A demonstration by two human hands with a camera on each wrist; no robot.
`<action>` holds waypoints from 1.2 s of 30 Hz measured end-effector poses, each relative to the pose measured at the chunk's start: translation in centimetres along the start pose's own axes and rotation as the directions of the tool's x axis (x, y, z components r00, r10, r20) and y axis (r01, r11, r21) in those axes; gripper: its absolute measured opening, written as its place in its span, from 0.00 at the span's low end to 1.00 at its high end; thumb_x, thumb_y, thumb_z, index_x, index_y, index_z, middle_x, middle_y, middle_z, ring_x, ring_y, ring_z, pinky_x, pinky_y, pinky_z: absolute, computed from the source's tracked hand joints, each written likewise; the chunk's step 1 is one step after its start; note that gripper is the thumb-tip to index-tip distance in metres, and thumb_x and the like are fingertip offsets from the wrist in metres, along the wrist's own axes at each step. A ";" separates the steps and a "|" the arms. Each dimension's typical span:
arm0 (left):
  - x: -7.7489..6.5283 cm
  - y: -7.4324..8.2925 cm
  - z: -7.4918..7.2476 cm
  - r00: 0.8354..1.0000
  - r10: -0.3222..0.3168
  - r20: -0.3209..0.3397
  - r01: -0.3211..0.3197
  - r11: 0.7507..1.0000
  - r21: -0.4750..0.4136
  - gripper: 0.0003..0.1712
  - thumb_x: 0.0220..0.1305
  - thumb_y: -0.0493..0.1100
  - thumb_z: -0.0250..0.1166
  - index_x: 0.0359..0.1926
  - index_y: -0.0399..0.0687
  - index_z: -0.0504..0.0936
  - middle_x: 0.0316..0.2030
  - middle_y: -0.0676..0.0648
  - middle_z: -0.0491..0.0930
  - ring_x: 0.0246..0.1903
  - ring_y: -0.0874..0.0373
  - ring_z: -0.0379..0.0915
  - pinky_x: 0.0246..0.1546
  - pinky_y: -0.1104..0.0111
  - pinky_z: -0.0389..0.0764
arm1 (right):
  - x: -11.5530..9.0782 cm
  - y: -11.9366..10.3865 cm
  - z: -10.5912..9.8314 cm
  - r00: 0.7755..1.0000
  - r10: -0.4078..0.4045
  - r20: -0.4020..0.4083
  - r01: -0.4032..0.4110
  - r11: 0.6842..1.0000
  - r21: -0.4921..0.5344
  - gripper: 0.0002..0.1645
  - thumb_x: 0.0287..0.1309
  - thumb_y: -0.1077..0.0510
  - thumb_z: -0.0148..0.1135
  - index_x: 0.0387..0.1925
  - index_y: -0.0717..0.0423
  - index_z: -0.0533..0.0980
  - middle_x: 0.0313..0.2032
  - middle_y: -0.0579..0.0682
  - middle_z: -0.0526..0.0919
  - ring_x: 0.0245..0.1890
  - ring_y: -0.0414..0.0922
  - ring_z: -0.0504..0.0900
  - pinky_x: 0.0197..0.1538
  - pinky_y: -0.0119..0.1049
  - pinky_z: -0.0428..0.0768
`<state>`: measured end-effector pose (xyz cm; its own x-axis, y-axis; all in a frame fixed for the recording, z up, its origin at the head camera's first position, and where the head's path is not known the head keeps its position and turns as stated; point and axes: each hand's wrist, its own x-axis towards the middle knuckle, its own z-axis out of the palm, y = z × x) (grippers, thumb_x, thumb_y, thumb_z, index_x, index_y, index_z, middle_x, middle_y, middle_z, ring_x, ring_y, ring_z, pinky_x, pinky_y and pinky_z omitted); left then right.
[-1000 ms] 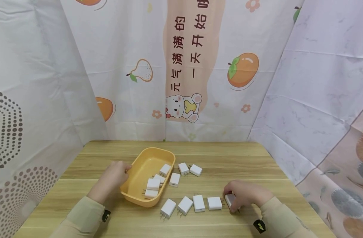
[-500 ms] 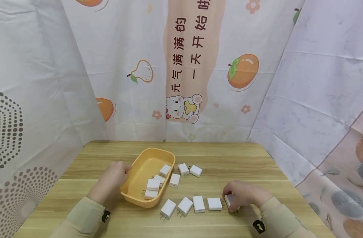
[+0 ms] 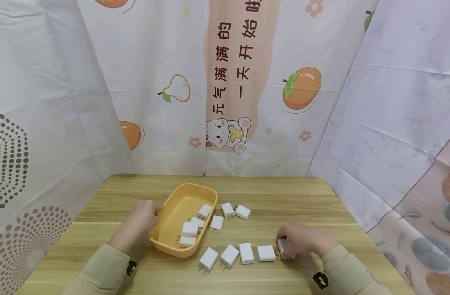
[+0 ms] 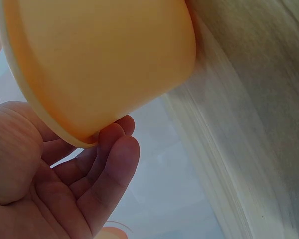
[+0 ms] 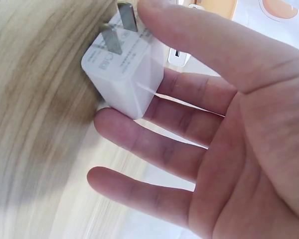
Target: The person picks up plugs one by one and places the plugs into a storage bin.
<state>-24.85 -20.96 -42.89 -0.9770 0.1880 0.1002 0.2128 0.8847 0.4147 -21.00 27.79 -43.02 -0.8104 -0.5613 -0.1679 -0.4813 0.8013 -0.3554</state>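
My left hand (image 3: 145, 217) grips the left rim of a yellow plastic basin (image 3: 175, 205); the left wrist view shows its fingers curled under the lip (image 4: 84, 144). Several white chargers (image 3: 189, 228) lie in the basin, along its right side. On the right of the table, my right hand (image 3: 302, 239) pinches a white charger (image 5: 129, 74) between thumb and fingers. Its two metal prongs (image 5: 112, 40) face the wrist camera, and it sits close over the wood. To the left of this hand, another charger (image 3: 266, 253) lies flat with its prongs toward it.
Several more white chargers (image 3: 229, 255) lie in a loose row in front of the basin. Beyond its right side are three others, one being a charger (image 3: 243, 211) at the back. The wooden table (image 3: 283, 196) ends at a printed curtain (image 3: 166, 135); curtains also hang at both sides.
The charger in my right hand has turned slightly between the fingers. My left hand and the basin stay where they were.
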 end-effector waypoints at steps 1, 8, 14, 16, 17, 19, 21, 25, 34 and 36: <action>0.0 0.0 0.0 1.000 0.002 0.000 -0.002 1.000 0.001 0.21 0.58 0.25 0.62 0.54 0.32 0.85 0.52 0.31 0.83 0.33 0.51 0.76 0.28 0.64 0.78 | 0.0 -0.1 -0.1 1.000 -0.005 -0.006 0.004 1.000 -0.003 0.17 0.37 0.57 0.77 0.34 0.52 0.83 0.28 0.38 0.78 0.27 0.36 0.72 0.28 0.34 0.74; 0.0 -0.1 0.1 1.000 0.017 -0.015 -0.017 1.000 0.013 0.21 0.57 0.25 0.62 0.53 0.33 0.86 0.50 0.32 0.84 0.34 0.51 0.76 0.31 0.63 0.79 | 0.3 -0.3 -0.6 0.999 -0.034 -0.023 0.034 0.999 -0.014 0.12 0.44 0.57 0.75 0.34 0.53 0.82 0.27 0.38 0.76 0.26 0.36 0.71 0.28 0.34 0.73; 0.1 -0.2 0.1 1.000 0.003 -0.013 -0.003 1.000 0.002 0.21 0.57 0.26 0.62 0.53 0.32 0.86 0.51 0.32 0.83 0.33 0.51 0.76 0.28 0.65 0.78 | 0.6 -0.4 -1.0 0.998 -0.046 -0.038 0.045 0.999 -0.020 0.12 0.47 0.55 0.75 0.34 0.51 0.81 0.26 0.38 0.76 0.25 0.35 0.71 0.27 0.34 0.72; 0.1 -0.1 0.1 1.000 -0.001 -0.013 0.001 1.000 0.002 0.21 0.57 0.26 0.62 0.53 0.32 0.85 0.51 0.31 0.83 0.33 0.51 0.76 0.27 0.65 0.77 | 0.8 -0.4 -1.1 0.997 -0.050 -0.050 0.049 0.998 -0.027 0.13 0.47 0.55 0.75 0.35 0.52 0.81 0.26 0.38 0.76 0.25 0.35 0.71 0.27 0.34 0.72; 0.1 -0.1 0.1 1.000 -0.001 -0.013 0.001 1.000 0.003 0.21 0.57 0.26 0.62 0.53 0.32 0.85 0.51 0.31 0.83 0.33 0.52 0.76 0.27 0.65 0.77 | 0.8 -0.4 -1.1 0.997 -0.052 -0.056 0.050 0.998 -0.032 0.13 0.47 0.54 0.76 0.35 0.52 0.81 0.26 0.38 0.76 0.25 0.35 0.71 0.27 0.34 0.72; 0.0 -0.1 0.1 1.000 0.000 -0.013 0.000 1.000 0.004 0.22 0.57 0.26 0.62 0.53 0.32 0.85 0.51 0.32 0.83 0.32 0.52 0.75 0.26 0.66 0.76 | 1.0 -0.5 -1.2 0.996 -0.051 -0.067 0.048 0.998 -0.041 0.14 0.48 0.54 0.76 0.36 0.53 0.82 0.26 0.39 0.76 0.25 0.36 0.71 0.27 0.33 0.72; 0.0 0.0 0.0 1.000 0.006 -0.015 -0.006 1.000 0.004 0.22 0.56 0.25 0.62 0.53 0.33 0.85 0.51 0.32 0.84 0.31 0.52 0.75 0.24 0.66 0.75 | 1.2 -0.5 -1.3 0.995 -0.047 -0.085 0.043 0.998 -0.055 0.16 0.49 0.53 0.76 0.39 0.55 0.83 0.28 0.39 0.77 0.26 0.36 0.72 0.27 0.34 0.73; -0.1 -0.1 -0.1 1.000 0.017 -0.018 -0.017 1.000 0.008 0.23 0.56 0.25 0.61 0.53 0.33 0.85 0.48 0.36 0.85 0.27 0.54 0.72 0.20 0.67 0.71 | 1.7 -0.8 -1.6 0.988 -0.060 -0.140 0.048 0.995 -0.089 0.20 0.49 0.53 0.75 0.43 0.58 0.83 0.31 0.40 0.80 0.27 0.36 0.72 0.29 0.34 0.73; 0.0 -0.2 0.0 1.000 0.000 -0.009 0.000 1.000 0.007 0.22 0.58 0.27 0.62 0.54 0.34 0.85 0.51 0.33 0.84 0.31 0.52 0.75 0.24 0.66 0.75 | 2.9 -2.0 -2.3 0.974 -0.078 -0.215 0.049 0.989 -0.137 0.18 0.51 0.51 0.77 0.42 0.54 0.83 0.30 0.38 0.79 0.26 0.36 0.72 0.27 0.33 0.72; 0.0 -0.1 -0.1 1.000 0.006 -0.012 -0.006 1.000 0.006 0.22 0.58 0.27 0.62 0.54 0.34 0.86 0.48 0.35 0.85 0.29 0.53 0.74 0.24 0.66 0.75 | 3.1 -2.2 -2.4 0.973 -0.060 -0.224 0.031 0.991 -0.132 0.19 0.51 0.51 0.77 0.43 0.55 0.84 0.31 0.38 0.80 0.27 0.35 0.73 0.28 0.33 0.73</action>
<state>-24.87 -21.10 -42.87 -0.9755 0.1887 0.1135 0.2189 0.8860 0.4088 -23.24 24.74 -40.54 -0.8340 -0.5481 0.0636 -0.5463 0.8038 -0.2355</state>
